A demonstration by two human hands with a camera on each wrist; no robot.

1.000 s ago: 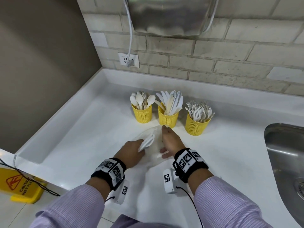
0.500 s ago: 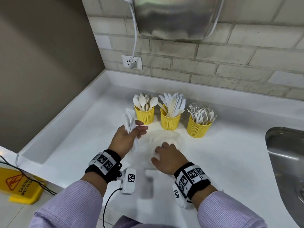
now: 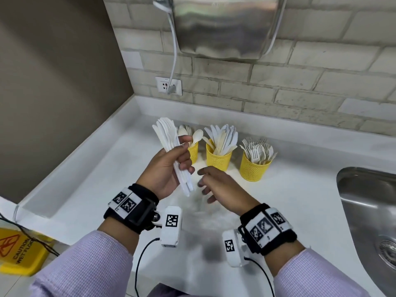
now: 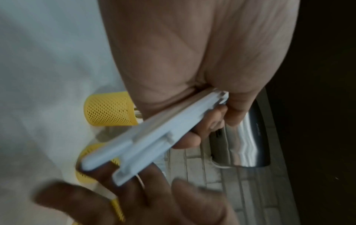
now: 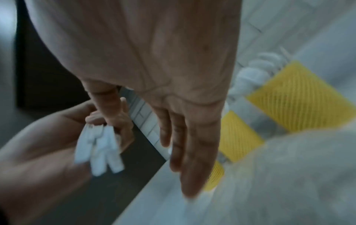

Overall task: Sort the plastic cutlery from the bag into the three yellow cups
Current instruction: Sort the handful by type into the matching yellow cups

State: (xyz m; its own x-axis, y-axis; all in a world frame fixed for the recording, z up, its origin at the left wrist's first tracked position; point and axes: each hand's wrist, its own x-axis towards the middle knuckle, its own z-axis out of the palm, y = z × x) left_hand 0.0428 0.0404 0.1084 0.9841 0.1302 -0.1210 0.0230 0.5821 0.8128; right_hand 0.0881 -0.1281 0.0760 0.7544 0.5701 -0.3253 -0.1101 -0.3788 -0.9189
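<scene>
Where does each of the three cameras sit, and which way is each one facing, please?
Head: worn on the head, looking forward and down at the counter, three yellow cups and both forearms.
Left wrist: looks along the left hand at the bundle of white cutlery it grips.
Right wrist: looks along the right hand, fingers straight, holding nothing.
Shared: both wrist views show the cutlery bundle and yellow cups.
</scene>
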